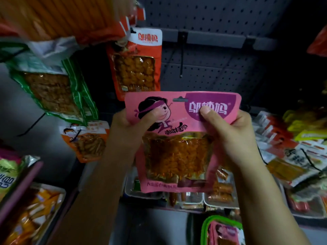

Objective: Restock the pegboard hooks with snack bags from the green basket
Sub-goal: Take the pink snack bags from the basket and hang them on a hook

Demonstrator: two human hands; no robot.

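One pink snack bag (178, 138) is held upright in front of the pegboard (212, 15), gripped by two hands. The left hand (131, 128) pinches the bag's upper left edge, thumb pressed over the cartoon face; the right hand (228, 128) clamps its upper right edge, thumb on the purple logo patch. The bag's hang slot at the top sits below and apart from one bare black hook (182, 57), which juts from the pegboard just above the bag. To the upper left of the pink bag hangs one orange-and-white bag (139, 62), its lower edge tucked behind the pink bag's top left corner. Further left of the pink bag hang one green-striped bag (53, 85) and, below that, one smaller orange bag (90, 140). Directly below the pink bag, clear trays of sausages (219, 193) lie on a shelf. Below the bag and to its right, the green basket (205, 228) shows at the frame's bottom edge, with at least one more pink bag (223, 234) inside it
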